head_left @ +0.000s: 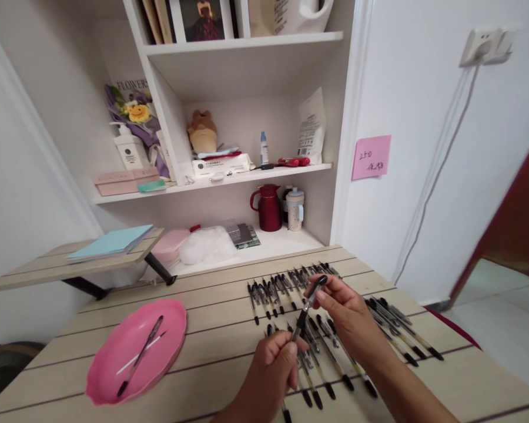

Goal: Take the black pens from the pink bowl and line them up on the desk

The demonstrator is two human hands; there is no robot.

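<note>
Both my hands hold one black pen (306, 307) above a wooden table (211, 352). My left hand (271, 367) is closed round its lower end, and my right hand (341, 311) pinches its upper end near the clip. Beneath and around my hands lie several black pens (286, 288) in rows on the table, with more pens (401, 329) to the right. At the left stands a pink plate (114, 376) holding one black pen (143, 352) and a thin white refill (136, 357).
A white shelf unit (247, 170) stands behind the table with a red jug (268, 207), a cup, bottles and a plush toy. A small side table (48, 267) with blue paper is at the left. A pink note (370, 156) hangs on the wall.
</note>
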